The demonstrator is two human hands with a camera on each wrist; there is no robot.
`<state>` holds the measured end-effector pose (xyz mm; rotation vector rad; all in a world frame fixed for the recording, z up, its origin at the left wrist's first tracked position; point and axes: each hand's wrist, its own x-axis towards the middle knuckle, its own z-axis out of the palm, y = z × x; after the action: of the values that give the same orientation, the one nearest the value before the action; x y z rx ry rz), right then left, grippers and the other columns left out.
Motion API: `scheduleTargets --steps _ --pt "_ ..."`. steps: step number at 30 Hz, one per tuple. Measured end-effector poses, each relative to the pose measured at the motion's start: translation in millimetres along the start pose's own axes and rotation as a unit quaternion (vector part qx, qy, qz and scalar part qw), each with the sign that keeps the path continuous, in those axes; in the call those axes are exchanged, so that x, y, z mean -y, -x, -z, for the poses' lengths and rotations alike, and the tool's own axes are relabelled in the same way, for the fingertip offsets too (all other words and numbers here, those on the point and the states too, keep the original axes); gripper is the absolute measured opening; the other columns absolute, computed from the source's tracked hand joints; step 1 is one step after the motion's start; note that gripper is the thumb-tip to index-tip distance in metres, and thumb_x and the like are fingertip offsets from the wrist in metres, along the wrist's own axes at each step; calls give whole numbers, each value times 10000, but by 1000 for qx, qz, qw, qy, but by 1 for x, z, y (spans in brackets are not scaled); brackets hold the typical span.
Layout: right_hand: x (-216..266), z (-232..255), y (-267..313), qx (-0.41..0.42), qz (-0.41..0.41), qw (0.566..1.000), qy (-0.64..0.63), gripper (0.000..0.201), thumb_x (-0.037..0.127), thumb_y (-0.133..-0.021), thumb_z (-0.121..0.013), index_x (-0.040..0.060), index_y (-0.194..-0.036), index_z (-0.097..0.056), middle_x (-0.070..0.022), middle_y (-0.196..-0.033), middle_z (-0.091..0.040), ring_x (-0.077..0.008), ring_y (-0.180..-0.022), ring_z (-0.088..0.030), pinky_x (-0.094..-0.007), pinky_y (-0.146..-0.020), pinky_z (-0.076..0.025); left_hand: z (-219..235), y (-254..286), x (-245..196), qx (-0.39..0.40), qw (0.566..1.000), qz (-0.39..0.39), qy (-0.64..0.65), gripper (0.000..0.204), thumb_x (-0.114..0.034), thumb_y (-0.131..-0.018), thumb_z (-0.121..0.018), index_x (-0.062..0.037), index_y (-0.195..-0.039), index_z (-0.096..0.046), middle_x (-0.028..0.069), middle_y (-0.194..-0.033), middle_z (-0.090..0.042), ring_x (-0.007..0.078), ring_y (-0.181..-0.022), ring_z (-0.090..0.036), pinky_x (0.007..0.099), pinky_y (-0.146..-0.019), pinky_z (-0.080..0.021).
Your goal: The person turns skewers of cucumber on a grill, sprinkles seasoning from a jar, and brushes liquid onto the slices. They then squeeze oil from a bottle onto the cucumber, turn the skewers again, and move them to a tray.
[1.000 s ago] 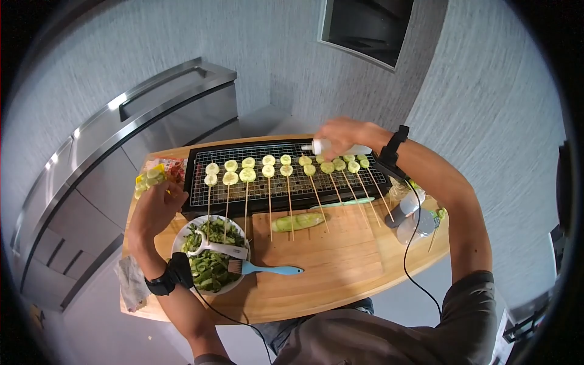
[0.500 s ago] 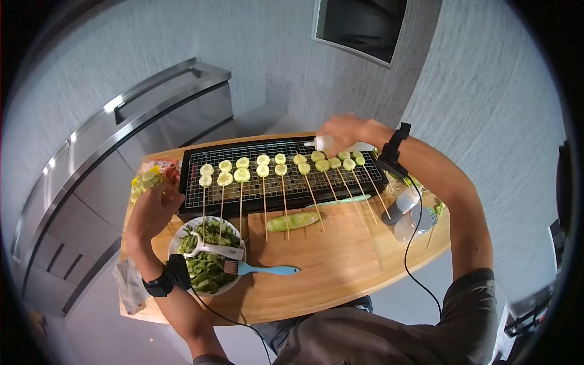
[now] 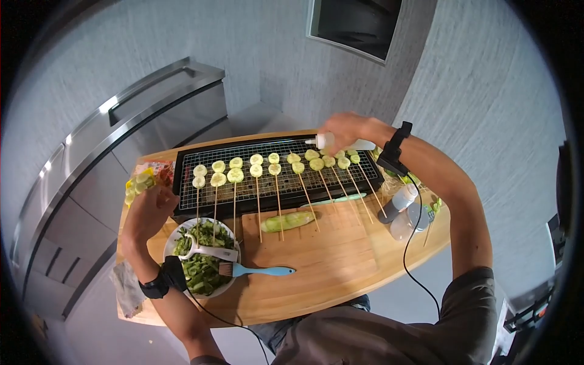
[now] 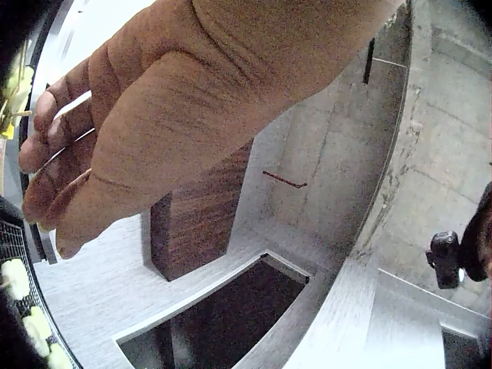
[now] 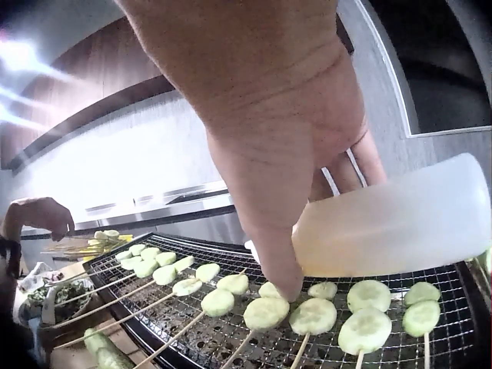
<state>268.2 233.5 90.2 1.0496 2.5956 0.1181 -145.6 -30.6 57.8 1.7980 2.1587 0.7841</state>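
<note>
Over the back right of the black grill, my right hand grips a translucent squeeze bottle. The bottle lies on its side, its white nozzle pointing left. Beneath it, on the wire rack, rest several skewers of round cucumber slices, with their sticks reaching over the front edge. At the table's left end hangs my left hand, its fingers loosely bent and nothing held in them. Right by its fingertips are more cucumber skewers on a yellow tray, partly hidden by the hand.
In front stands a white bowl of green peelings, with a white peeler and a blue-handled brush across it. A peeled cucumber lies on the cutting board. Two bottles stand at the right.
My right hand and the squeeze bottle have shifted slightly right along the grill. The left hand stays by the tray. The whole head view has drifted a little.
</note>
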Motion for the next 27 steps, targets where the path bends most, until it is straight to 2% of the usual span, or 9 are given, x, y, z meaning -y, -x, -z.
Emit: scheduleTargets --steps 3,5,9,11,15,18,20,23,27 --pt "-5 -2 -1 -9 -7 1000 -10 580 417 -687 -846 177 -1206 -746 -131 -1000 -757 -348 -980 -709 -487 -834 -549 0 0 3 1 1000 -12 0 181 -185 -912 -716 -10 -958 -703 108 -754 -705 174 -687 -668 337 -655 -522" --pt "0 3 7 12 -23 1000 -12 583 415 -686 -847 182 -1211 -747 -124 -1002 -756 -343 -972 -710 -483 -824 -549 -1 -2 5 9 1000 11 3 252 -216 -904 -747 16 -991 -703 135 -751 -690 223 -676 -654 359 -644 -500" --pt "-5 2 8 38 -20 999 -9 596 419 -687 -846 174 -1221 -744 -120 -1007 -757 -335 -971 -711 -480 -822 -548 -1 -1 3 2 999 6 33 251 -216 -901 -752 14 -991 -703 127 -740 -676 221 -663 -637 361 -635 -491" --pt "-6 -1 7 16 -29 999 -21 616 417 -677 -849 157 -1225 -744 -120 -1006 -758 -328 -971 -713 -468 -817 -550 0 -1 1 7 1000 4 -18 200 -212 -920 -713 -21 -977 -718 113 -754 -710 180 -684 -671 347 -661 -525" --pt "-7 -1 12 29 -22 999 -11 603 414 -680 -848 154 -1215 -747 -124 -1005 -758 -328 -964 -713 -469 -806 -550 0 -1 -1 7 1000 8 -27 205 -218 -921 -709 -25 -990 -721 116 -749 -710 182 -689 -675 350 -665 -526" --pt "-16 -8 9 -26 -48 998 -10 607 430 -672 -850 174 -1214 -749 -122 -1004 -757 -328 -955 -713 -468 -797 -552 -1 -1 -1 9 999 14 -29 207 -221 -926 -707 -24 -987 -717 121 -751 -712 184 -686 -679 352 -660 -525" --pt "-9 2 12 44 -47 998 -16 616 452 -671 -849 190 -1219 -747 -126 -1023 -753 -335 -963 -710 -479 -798 -550 -1 0 0 7 1000 8 -26 197 -205 -927 -703 -17 -986 -713 125 -754 -715 186 -673 -680 353 -650 -526" --pt "-13 -4 9 30 -44 998 -35 611 451 -666 -853 188 -1207 -749 -123 -1025 -751 -338 -957 -709 -481 -797 -549 -2 -1 5 9 1000 9 12 240 -215 -902 -753 3 -996 -712 141 -785 -700 224 -691 -651 361 -659 -512" --pt "-11 -5 9 26 -25 998 -47 587 444 -675 -851 177 -1189 -750 -122 -1032 -753 -343 -949 -711 -483 -793 -547 -3 -2 8 5 1000 8 20 237 -214 -903 -751 -1 -999 -713 146 -790 -710 227 -693 -660 361 -663 -516"
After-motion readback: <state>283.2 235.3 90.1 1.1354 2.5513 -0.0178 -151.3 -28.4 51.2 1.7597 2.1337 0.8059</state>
